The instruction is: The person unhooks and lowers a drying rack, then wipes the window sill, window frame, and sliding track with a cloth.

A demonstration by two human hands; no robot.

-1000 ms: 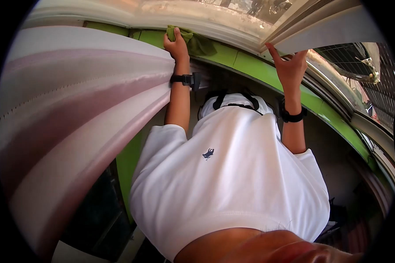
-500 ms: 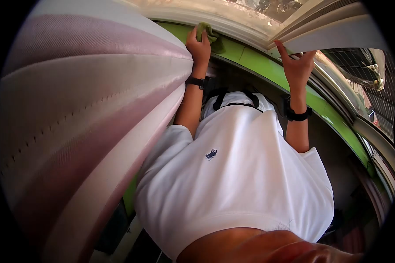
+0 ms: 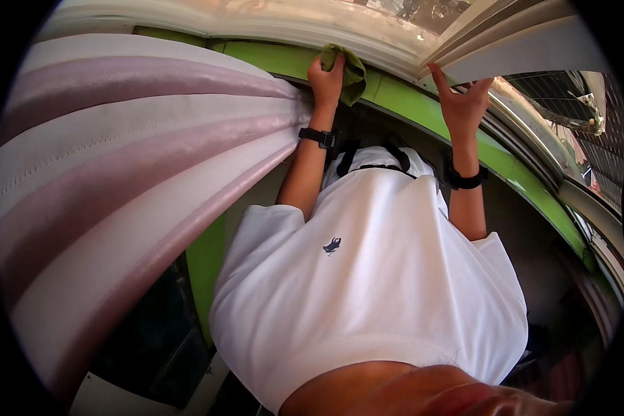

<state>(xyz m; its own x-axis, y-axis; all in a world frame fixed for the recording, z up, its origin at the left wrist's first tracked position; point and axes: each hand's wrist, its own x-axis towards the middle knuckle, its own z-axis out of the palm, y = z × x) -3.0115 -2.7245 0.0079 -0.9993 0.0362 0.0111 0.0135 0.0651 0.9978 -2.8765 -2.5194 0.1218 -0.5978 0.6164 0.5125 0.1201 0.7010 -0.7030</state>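
My left hand (image 3: 328, 82) is closed around a green cloth (image 3: 352, 75), which bunches up between the fingers and hangs down to the right. The cloth is close to the green tiled sill (image 3: 270, 61) under the window. My right hand (image 3: 463, 107) grips the lower edge of the white window sash (image 3: 527, 59), its thumb pointing up at the corner and the other fingers partly hidden at the edge. A dark band is on each wrist.
A striped pink and white curtain (image 3: 145, 139) fills the left side and reaches my left forearm. Window tracks (image 3: 534, 163) run down the right, with a wire mesh (image 3: 565, 97) outside. Below the sill is a dark recess.
My left hand has moved a little right and down with the cloth. The curtain has dropped and drawn back, showing more green sill at left. My right hand stays at the sash.
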